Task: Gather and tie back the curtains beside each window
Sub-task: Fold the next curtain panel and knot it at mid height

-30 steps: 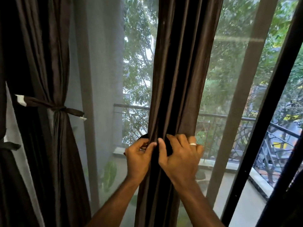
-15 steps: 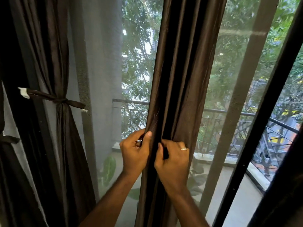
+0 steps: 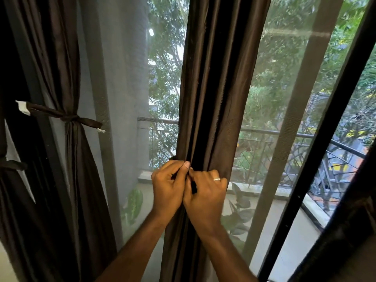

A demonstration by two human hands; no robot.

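Note:
A dark brown curtain (image 3: pixel 219 88) hangs gathered in a narrow column in the middle of the view. In front of it, at waist height, my left hand (image 3: pixel 168 184) and my right hand (image 3: pixel 205 192) press together, knuckle to knuckle. Both pinch a thin dark strip, the tie-back (image 3: pixel 193 185), between thumb and fingers; most of the strip is hidden behind the hands and the curtain. A silver ring sits on my right hand. To the left, a second brown curtain (image 3: pixel 79 159) is bound with a knotted tie-back (image 3: pixel 71 118).
A mesh screen with a vertical frame bar (image 3: pixel 289 127) covers the window behind the curtain. A black sliding frame (image 3: pixel 333 110) slants on the right. Outside are a balcony railing (image 3: pixel 284 135), potted leaves and trees. Another tied curtain edge (image 3: pixel 12 165) shows far left.
My two hands have closed together in front of the middle curtain, the fingers of the right hand curling in from spread to pinching. The view has shifted slightly.

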